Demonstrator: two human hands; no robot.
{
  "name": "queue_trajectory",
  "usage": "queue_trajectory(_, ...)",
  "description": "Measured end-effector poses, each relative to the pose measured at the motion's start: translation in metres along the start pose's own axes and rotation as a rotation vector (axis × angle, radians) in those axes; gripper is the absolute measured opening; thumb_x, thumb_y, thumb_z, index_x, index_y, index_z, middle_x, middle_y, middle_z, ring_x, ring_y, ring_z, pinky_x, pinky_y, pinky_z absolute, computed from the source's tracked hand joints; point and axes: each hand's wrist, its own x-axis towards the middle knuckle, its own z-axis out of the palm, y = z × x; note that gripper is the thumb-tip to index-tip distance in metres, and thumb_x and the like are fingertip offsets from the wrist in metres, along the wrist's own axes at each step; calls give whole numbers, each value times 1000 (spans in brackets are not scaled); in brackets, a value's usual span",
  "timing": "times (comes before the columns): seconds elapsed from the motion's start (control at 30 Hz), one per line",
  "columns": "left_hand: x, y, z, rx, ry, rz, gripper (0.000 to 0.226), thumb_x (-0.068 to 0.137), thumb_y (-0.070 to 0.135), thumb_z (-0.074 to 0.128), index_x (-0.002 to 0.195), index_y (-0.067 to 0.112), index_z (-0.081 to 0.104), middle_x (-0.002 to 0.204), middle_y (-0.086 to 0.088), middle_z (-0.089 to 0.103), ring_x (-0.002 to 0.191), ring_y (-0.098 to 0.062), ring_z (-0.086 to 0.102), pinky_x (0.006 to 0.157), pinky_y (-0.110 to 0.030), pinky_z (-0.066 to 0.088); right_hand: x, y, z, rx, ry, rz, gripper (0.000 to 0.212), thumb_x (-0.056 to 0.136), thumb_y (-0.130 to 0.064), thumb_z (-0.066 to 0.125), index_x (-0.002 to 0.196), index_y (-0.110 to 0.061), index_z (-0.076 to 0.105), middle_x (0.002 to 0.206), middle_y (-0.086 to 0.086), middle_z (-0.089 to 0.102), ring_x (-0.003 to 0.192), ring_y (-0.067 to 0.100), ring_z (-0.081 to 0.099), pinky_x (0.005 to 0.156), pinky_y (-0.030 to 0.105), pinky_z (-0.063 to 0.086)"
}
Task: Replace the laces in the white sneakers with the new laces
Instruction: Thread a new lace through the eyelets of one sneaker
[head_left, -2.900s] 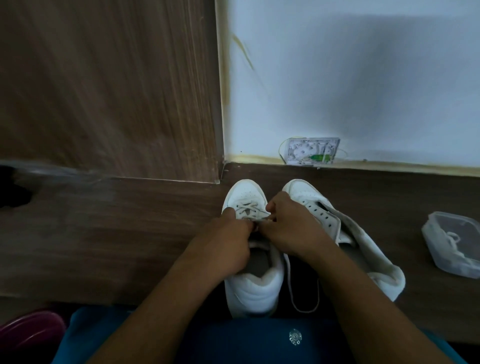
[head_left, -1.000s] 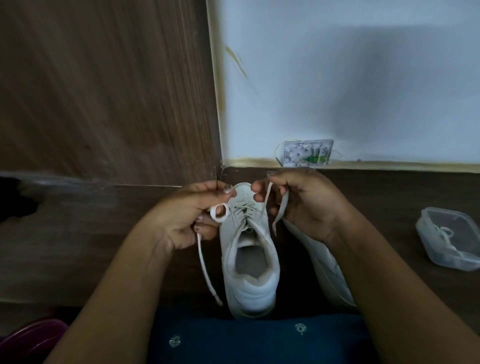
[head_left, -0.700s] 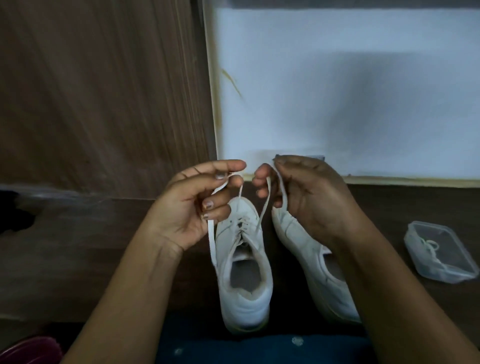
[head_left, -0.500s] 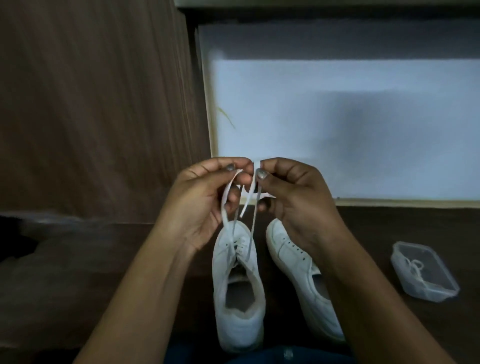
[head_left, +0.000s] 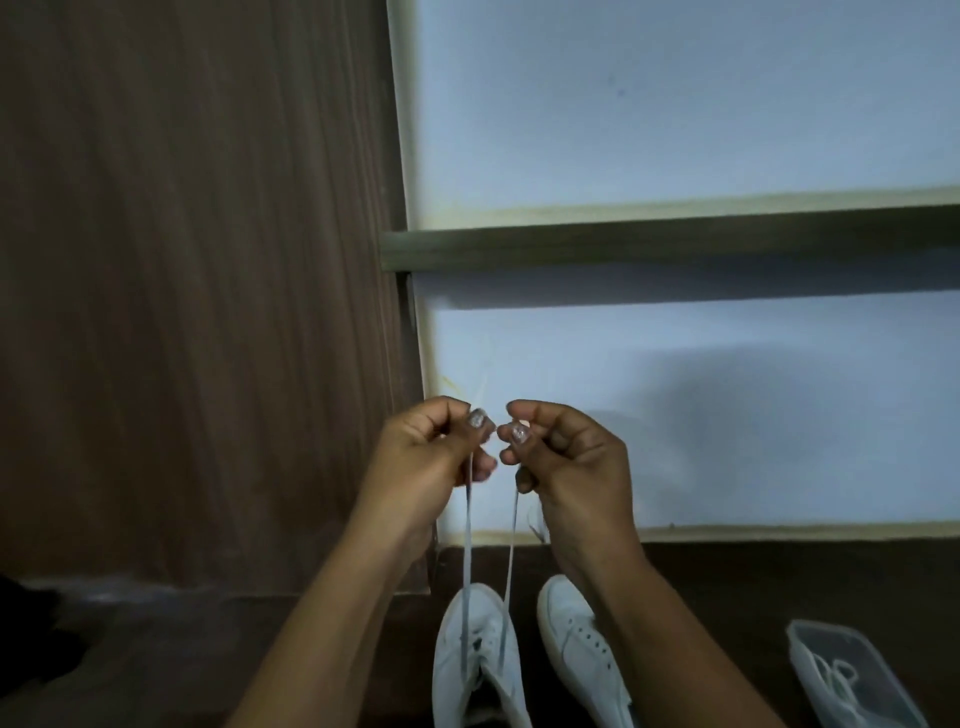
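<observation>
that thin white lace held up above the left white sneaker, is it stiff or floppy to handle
Likely floppy: the thin white lace runs straight only because the left hand and right hand hold both strands taut. Probably light too, since fingertip pinches alone hold it up.

No text, brand, label, number or sign can be read anywhere, neither on the white sneakers (head_left: 577, 642), nor on the clear plastic container (head_left: 810, 642), nor on the pale wall (head_left: 675, 104).

Likely a home: a wood-grain cabinet panel (head_left: 197, 260) meets a pale painted wall (head_left: 675, 104) with a shelf (head_left: 675, 239), above a dark wooden surface (head_left: 779, 582).
</observation>
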Motion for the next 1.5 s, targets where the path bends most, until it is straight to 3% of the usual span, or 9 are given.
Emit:
queue_trajectory(0.17, 2, 6, 6, 58, 65, 52, 17, 93, 13, 54, 81, 7, 64, 49, 5, 53, 41, -6, 42, 40, -17, 35, 6, -11, 7, -59, 54, -6, 28, 88, 6, 55, 98, -18, 63, 68, -3, 72, 57, 6, 64, 46, 18, 46)
queue_trajectory(0.37, 1, 13, 11, 88, 51, 165, 17, 92, 11, 55, 79, 11, 66, 50, 5, 59, 42, -3, 45, 41, -18, 37, 8, -12, 15, -98, 88, -3, 14, 88, 3, 57, 81, -6, 66, 64, -4, 68, 52, 5, 62, 44, 17, 43)
queue_trajectory(0.57, 2, 8, 12, 5, 150, 175, 15, 87, 4, 61, 80, 16, 67, 52, -1, 54, 43, -6, 45, 41, -19, 36, 10, -12, 20, -117, 124, 9, 14, 87, -3, 62, 79, -12, 67, 73, 4, 68, 54, 11, 66, 45, 18, 46)
queue_trajectory(0.73, 3, 4, 11, -171, 128, 82, 11, 89, -1, 56, 83, 5, 63, 54, -2, 59, 42, -6, 40, 39, -17, 32, 12, -16, 21, -114, 98, 51, 13, 83, -6, 68, 77, -17, 72, 71, 4, 71, 60, 12, 67, 47, 18, 47)
queue_trajectory(0.97, 4, -11, 8, -266, 105, -49, 18, 88, -3, 57, 72, 7, 56, 53, -2, 55, 40, -4, 41, 37, -16, 33, 13, -5, 16, -134, 24, 135, 12, 83, -2, 65, 81, -10, 74, 72, 2, 70, 62, 7, 62, 47, 17, 45)
queue_trajectory(1.2, -11, -79, -1, -131, 83, -115, 17, 86, -3, 59, 73, 8, 61, 50, 3, 60, 39, -2, 44, 39, -15, 34, 0, 48, -1, -196, -45, 326, 18, 85, -2, 61, 72, -11, 69, 63, 0, 65, 55, 6, 58, 50, 16, 44)
queue_trajectory(1.37, -37, -139, -4, -159, 20, -289, 22, 85, -8, 57, 68, 4, 56, 55, -12, 57, 38, -7, 38, 37, -15, 28, -23, 106, -27, -133, -54, 581, 13, 84, 10, 58, 84, -2, 63, 67, 12, 63, 48, 12, 55, 50, 22, 47)
queue_trajectory(1.5, -27, -159, -7, -156, -38, -387, 27, 79, -18, 56, 70, 7, 52, 56, -10, 54, 38, -9, 39, 34, -12, 24, -22, 127, -38, -102, -97, 632, 22, 82, 14, 55, 70, -3, 63, 54, 9, 57, 39, 8, 48, 40, 18, 42)
